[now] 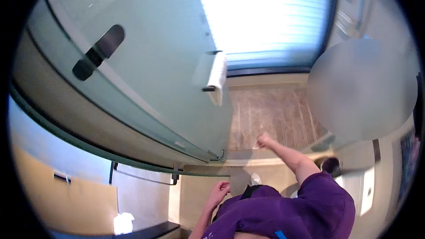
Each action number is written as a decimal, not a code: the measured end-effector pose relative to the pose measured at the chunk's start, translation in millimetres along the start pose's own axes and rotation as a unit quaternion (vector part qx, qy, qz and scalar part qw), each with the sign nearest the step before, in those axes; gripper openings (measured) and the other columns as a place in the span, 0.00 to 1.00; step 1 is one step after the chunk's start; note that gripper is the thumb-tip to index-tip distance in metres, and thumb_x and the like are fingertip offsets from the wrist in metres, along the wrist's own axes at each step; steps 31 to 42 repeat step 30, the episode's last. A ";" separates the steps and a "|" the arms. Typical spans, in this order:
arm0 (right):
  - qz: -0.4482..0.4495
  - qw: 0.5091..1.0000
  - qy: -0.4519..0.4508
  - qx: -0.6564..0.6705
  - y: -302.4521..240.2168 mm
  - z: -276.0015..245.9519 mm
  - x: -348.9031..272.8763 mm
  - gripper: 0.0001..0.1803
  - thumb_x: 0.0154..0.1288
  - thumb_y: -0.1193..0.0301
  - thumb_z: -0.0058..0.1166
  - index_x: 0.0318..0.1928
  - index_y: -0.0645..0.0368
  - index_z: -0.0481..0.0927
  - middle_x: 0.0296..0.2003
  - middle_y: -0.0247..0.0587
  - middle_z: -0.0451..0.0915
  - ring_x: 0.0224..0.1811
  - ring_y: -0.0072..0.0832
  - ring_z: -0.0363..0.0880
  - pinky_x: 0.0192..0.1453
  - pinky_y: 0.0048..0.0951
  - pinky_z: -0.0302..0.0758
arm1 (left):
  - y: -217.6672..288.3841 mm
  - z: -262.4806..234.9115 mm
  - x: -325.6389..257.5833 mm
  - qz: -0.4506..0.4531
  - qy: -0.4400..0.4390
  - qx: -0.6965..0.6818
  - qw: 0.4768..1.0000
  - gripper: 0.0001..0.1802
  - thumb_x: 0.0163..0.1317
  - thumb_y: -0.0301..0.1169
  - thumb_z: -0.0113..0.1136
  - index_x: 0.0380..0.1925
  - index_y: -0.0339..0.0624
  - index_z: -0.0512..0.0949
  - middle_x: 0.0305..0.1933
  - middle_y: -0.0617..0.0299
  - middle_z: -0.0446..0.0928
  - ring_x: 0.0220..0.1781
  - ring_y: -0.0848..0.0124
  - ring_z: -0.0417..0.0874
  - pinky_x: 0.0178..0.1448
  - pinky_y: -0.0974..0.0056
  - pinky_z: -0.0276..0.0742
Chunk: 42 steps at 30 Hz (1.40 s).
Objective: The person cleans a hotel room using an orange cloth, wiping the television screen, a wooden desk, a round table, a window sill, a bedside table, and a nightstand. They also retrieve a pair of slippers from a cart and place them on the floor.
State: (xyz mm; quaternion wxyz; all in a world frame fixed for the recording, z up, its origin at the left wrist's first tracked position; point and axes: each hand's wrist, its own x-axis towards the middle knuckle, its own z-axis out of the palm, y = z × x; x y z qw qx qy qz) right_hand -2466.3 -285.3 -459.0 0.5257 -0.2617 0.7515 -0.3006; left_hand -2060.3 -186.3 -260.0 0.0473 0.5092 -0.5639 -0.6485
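My right hand [264, 141] reaches forward over the sill of a shower area with its fingers closed. Whatever may be inside it is too small to make out. Below it spreads the brown tiled shower floor [274, 110]. My left hand [220, 191] hangs low beside my body, its fingers loosely curled and a little apart, with nothing visible in it. A large glass door [164, 62] stands ahead of it on the left. On that door are a dark handle [110, 40] and a bar with a white towel [217, 77] over it.
A bright window with blinds [265, 17] is behind the shower floor. At the lower left are a tan cabinet [66, 199], a towel rail [146, 178] and a crumpled white item [123, 223]. A dark round bin-like thing [331, 166] stands right of my arm. A blurred disc hides the right side.
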 end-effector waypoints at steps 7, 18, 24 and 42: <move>0.005 0.916 -0.345 -0.203 83.8 203.9 -175.4 0.26 0.56 0.73 0.50 0.58 0.60 0.80 0.30 0.45 0.84 0.26 0.29 0.83 0.26 0.34 0.81 | -37.0 -33.9 -63.0 0.031 0.012 -0.037 0.999 0.20 0.72 0.34 0.60 0.59 0.36 0.75 0.49 0.56 0.82 0.47 0.68 0.86 0.51 0.64 0.81; -0.273 0.765 -0.383 -0.440 13.8 414.9 -250.4 0.25 0.55 0.64 0.57 0.55 0.57 0.83 0.41 0.51 0.87 0.46 0.41 0.86 0.50 0.42 0.80 | -185.8 -120.2 -179.6 0.074 0.191 -0.184 0.961 0.17 0.71 0.32 0.60 0.55 0.34 0.76 0.43 0.57 0.83 0.44 0.70 0.85 0.49 0.64 0.80; -0.313 0.664 -0.456 -0.503 -37.1 485.1 -246.5 0.22 0.60 0.69 0.56 0.55 0.58 0.83 0.37 0.44 0.87 0.36 0.34 0.86 0.44 0.37 0.82 | -226.1 -162.5 -198.7 0.081 0.306 -0.257 0.913 0.14 0.70 0.27 0.59 0.53 0.35 0.76 0.41 0.57 0.82 0.44 0.70 0.84 0.49 0.64 0.80; -0.220 0.718 -0.488 -0.444 -68.9 612.5 -216.4 0.21 0.60 0.74 0.57 0.55 0.60 0.82 0.36 0.45 0.86 0.32 0.30 0.86 0.40 0.34 0.84 | -272.8 -253.3 -192.1 0.076 0.352 -0.312 0.879 0.13 0.69 0.25 0.61 0.52 0.36 0.77 0.39 0.57 0.82 0.38 0.69 0.85 0.44 0.64 0.83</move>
